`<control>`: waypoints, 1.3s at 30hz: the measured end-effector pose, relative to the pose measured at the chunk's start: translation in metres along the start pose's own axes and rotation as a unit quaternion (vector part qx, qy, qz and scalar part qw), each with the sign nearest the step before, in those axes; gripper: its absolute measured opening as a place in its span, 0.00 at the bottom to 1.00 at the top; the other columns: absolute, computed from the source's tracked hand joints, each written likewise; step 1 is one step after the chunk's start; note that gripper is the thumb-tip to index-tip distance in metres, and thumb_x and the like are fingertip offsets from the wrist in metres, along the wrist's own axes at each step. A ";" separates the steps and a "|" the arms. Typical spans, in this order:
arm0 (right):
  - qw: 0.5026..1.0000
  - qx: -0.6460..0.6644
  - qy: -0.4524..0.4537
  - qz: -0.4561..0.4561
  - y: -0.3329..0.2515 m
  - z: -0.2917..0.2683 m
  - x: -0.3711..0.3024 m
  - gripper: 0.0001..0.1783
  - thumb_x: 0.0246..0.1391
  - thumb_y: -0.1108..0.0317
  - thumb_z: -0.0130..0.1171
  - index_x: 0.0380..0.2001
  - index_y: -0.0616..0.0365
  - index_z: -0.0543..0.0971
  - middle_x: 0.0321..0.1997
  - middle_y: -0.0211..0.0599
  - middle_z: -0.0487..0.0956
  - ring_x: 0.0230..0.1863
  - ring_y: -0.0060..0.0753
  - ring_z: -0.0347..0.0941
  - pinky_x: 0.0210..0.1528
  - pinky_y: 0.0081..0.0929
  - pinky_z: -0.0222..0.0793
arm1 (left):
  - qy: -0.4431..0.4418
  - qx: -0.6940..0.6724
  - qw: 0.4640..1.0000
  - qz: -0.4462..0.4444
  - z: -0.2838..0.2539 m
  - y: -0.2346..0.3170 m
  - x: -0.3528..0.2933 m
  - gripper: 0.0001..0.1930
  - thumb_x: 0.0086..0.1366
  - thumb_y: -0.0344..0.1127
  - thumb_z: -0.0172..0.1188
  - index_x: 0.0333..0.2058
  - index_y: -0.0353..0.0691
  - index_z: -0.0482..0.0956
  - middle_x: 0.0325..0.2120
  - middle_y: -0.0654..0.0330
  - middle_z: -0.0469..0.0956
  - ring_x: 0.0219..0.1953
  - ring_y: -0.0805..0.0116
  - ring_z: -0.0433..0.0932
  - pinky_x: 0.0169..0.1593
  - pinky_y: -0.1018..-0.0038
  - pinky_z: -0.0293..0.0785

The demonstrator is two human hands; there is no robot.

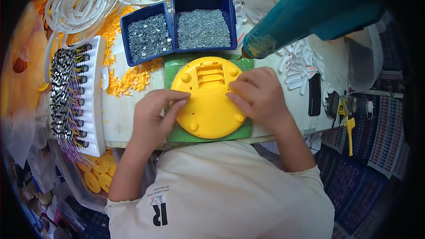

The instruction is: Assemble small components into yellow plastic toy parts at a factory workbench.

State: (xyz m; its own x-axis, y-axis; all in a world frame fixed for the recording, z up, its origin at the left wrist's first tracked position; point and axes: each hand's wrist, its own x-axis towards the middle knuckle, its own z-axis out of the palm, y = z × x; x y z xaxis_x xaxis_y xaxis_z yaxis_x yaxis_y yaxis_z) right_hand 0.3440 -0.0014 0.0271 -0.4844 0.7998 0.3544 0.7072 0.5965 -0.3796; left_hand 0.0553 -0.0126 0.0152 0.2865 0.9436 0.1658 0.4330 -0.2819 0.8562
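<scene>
A round yellow plastic housing (211, 113) lies in front of me, an open battery compartment (210, 76) at its far side and several round bumps and small holes about it. My left hand (157, 114) reaches over its left edge, thumb and forefinger curled close together beside a small hole. Across from it, my right hand (260, 97) bends its fingers over the right edge, the tips close to another hole. Whatever either hand pinches is too small to make out. Beneath the housing is a green mat (245, 129).
Two dark blue bins (233, 22) of small metal screws stand behind the housing. A teal power screwdriver (283, 24) hangs at upper right, its tip near the housing. White parts (299, 66) and a black phone (314, 95) lie right; a wired-component tray (94, 102) and small yellow pieces (126, 84) left.
</scene>
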 end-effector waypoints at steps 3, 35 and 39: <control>0.999 -0.027 0.029 0.003 0.010 -0.006 0.017 0.09 0.50 0.68 0.74 0.35 0.54 0.86 0.36 0.34 0.81 0.40 0.43 0.78 0.48 0.42 0.72 | -0.026 0.090 0.989 0.113 0.006 -0.008 -0.005 0.09 0.57 0.29 0.73 0.37 0.43 0.84 0.41 0.62 0.87 0.47 0.55 0.83 0.54 0.60 0.76; 0.999 0.019 0.022 0.036 0.037 -0.005 0.051 0.05 0.59 0.75 0.66 0.39 0.62 0.82 0.41 0.45 0.83 0.42 0.51 0.81 0.45 0.40 0.74 | 0.023 0.374 0.912 0.165 0.008 -0.047 0.144 0.04 0.64 0.34 0.67 0.37 0.44 0.86 0.60 0.59 0.79 0.72 0.54 0.66 0.68 0.52 0.64; 0.991 0.075 -0.051 0.099 0.038 -0.005 0.031 0.06 0.60 0.74 0.66 0.40 0.63 0.83 0.38 0.46 0.83 0.39 0.50 0.81 0.44 0.38 0.75 | 0.048 0.314 0.932 0.172 0.011 -0.044 0.141 0.05 0.64 0.35 0.69 0.37 0.44 0.84 0.58 0.61 0.80 0.69 0.56 0.69 0.66 0.53 0.65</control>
State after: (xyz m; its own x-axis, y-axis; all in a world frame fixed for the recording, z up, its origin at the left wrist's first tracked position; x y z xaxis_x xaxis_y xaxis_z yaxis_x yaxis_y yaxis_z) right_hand 0.3581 0.0459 0.0276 -0.3988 0.9001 0.1753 0.7123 0.4244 -0.5591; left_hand 0.0856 0.1310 -0.0047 0.4368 0.7807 0.4469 0.7531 -0.5891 0.2930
